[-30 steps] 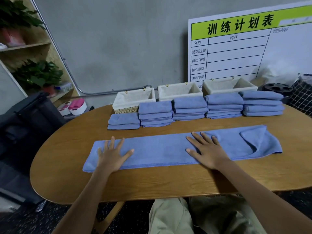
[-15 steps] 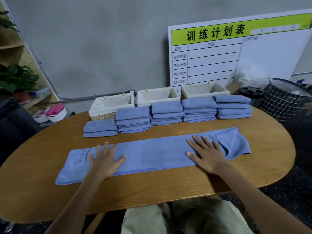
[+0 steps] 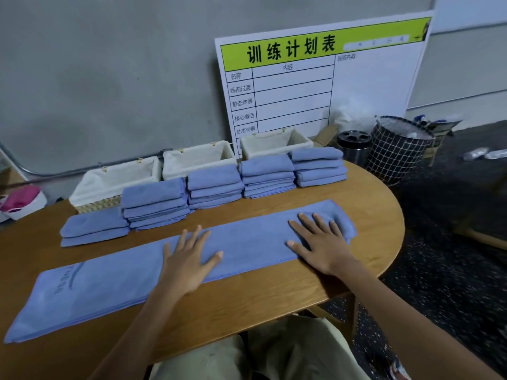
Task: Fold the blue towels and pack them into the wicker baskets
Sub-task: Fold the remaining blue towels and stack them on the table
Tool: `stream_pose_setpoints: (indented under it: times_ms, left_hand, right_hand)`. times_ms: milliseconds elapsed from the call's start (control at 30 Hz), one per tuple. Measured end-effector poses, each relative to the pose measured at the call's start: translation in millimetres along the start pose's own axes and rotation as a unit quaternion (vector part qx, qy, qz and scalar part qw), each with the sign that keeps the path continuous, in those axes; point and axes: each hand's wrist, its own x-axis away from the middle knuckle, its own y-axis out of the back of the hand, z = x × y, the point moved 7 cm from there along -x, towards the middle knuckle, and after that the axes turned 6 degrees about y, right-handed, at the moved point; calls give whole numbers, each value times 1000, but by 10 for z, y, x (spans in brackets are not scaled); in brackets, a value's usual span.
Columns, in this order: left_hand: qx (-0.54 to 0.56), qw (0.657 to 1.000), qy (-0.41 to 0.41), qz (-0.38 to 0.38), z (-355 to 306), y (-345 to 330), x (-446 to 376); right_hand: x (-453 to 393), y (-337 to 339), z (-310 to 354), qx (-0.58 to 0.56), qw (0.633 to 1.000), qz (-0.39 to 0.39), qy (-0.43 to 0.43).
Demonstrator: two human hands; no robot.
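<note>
One long blue towel (image 3: 131, 272) flat on table (image 3: 247, 305), left hand (image 3: 186, 259) and right hand (image 3: 322, 242) fingers spread pressing it; beyond fingers five folded stacks (image 3: 214, 186), three wicker baskets (image 3: 197, 160)

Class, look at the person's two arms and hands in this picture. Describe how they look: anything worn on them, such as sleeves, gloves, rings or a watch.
Both forearms are bare right down to the bottom of the picture; no sleeve shows. The left hand and the right hand wear no gloves, and no ring, watch or bracelet can be seen on fingers or wrists. The fingernails look short and unpainted.
</note>
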Motion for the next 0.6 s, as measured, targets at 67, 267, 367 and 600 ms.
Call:
stream_pose_setpoints:
  times_ms: [67,267,367,600]
  left_hand:
    - [-2,1000,7,-3,-8,32,-3]
    - [-10,999,37,-15,-67,151,-73]
    - [12,995,21,-96,-352,316,-159]
    - [149,976,-139,-78,-1829,334,-700]
  right_hand:
    - [44,20,-63,2,1000,-7,-4]
    - [58,221,-266,-49,996,-71,4]
    - [25,487,-593,-98,974,-197,-50]
    - [-122,507,-1050,-75,977,-120,-157]
